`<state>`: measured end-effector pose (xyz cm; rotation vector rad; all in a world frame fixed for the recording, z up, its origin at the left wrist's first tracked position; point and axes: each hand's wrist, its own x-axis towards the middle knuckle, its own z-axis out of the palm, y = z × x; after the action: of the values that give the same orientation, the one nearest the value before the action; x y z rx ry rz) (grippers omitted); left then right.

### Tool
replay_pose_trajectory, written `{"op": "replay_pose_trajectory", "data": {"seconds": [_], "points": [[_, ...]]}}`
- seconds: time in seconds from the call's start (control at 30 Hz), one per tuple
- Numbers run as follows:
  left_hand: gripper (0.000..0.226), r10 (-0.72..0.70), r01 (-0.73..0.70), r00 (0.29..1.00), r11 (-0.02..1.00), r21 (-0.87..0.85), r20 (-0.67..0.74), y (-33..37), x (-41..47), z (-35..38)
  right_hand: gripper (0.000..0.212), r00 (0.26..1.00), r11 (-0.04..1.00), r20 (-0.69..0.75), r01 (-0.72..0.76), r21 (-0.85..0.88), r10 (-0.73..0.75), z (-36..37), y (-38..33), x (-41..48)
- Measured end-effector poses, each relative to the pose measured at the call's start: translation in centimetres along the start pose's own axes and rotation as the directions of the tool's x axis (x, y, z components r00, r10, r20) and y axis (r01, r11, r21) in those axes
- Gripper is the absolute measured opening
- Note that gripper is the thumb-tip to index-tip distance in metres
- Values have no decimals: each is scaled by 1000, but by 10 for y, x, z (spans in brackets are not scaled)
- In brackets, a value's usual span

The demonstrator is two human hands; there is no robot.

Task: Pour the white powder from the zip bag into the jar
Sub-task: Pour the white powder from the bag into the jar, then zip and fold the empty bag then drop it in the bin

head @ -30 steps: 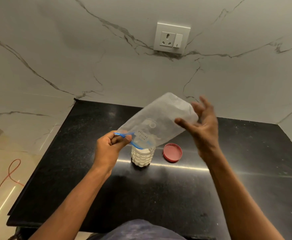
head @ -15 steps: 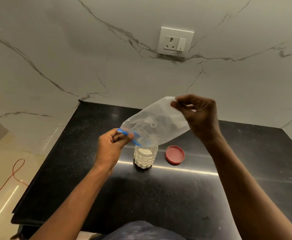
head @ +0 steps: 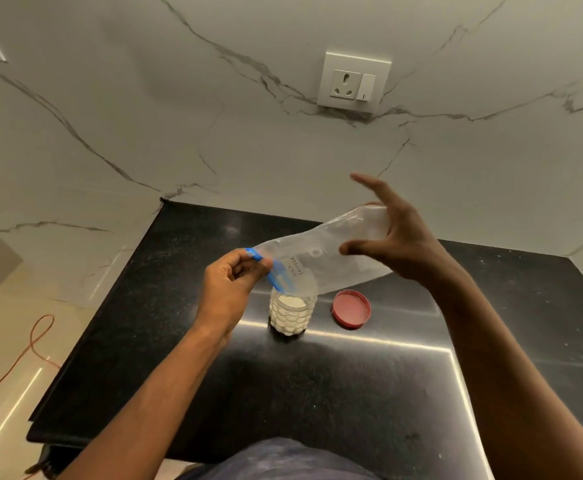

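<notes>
A glossy black speckled stone worktop (head: 317,393) meets a white marble wall with grey veins (head: 144,116) at its far edge. A white socket-and-switch plate (head: 352,83) sits on that wall. Far left, a thin orange cable (head: 34,344) loops over the pale floor (head: 3,341).

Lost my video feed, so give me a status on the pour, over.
Left hand pinching zip bag at its blue seal, mouth over jar. Right hand open, fingers spread at bag's raised end. Jar nearly full of powder. Red lid beside jar, clear of pour.
</notes>
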<state>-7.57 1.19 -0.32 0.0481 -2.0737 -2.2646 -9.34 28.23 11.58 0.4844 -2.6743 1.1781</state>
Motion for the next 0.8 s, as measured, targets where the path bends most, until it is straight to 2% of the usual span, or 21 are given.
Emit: {"op": "replay_pose_trajectory", "data": {"seconds": [0.03, 0.1, 0.17, 0.3, 0.4, 0.47, 0.53, 0.6, 0.67, 0.73, 0.8], "points": [[11, -2, 2, 1000, 1000, -12, -6, 0, 1, 1, 79, 1000, 1000, 2, -17, -13, 17, 1, 2, -2], [13, 14, -14, 1000, 1000, -25, -1, 3, 2, 5, 48, 992, 1000, -126, 4, 18, -1, 3, 4, -6], [12, 58, -58, 998, 998, -11, 13, 6, 6, 6, 30, 973, 995, -226, 64, 71, -47, 2, 5, -7], [19, 83, -83, 996, 996, -24, 7, 13, 10, 9, 21, 976, 990, -216, 54, 133, -25, 2, 11, -4], [18, 138, -138, 988, 990, 5, 66, 31, 21, 15, 19, 942, 949, -325, 25, 315, 84, -3, 19, -7], [14, 236, -250, 963, 963, 98, 133, 52, 33, 21, 20, 921, 854, -331, -4, 521, 207, -4, 26, -10], [18, 335, -361, 928, 916, 178, 162, 78, 48, 29, 26, 902, 719, -258, -78, 691, 345, 5, 32, -17], [22, 435, -471, 881, 840, 269, 185, 104, 63, 36, 42, 887, 624, -168, -157, 765, 430, 17, 38, -24], [25, 494, -547, 837, 752, 368, 235, 125, 75, 41, 58, 893, 660, -164, -175, 731, 419, 26, 39, -28], [25, 501, -573, 819, 688, 444, 280, 137, 83, 42, 73, 881, 760, -274, -134, 636, 385, 28, 35, -28], [24, 506, -586, 809, 643, 494, 301, 142, 86, 39, 84, 852, 883, -423, -90, 461, 308, 29, 29, -26]]}}
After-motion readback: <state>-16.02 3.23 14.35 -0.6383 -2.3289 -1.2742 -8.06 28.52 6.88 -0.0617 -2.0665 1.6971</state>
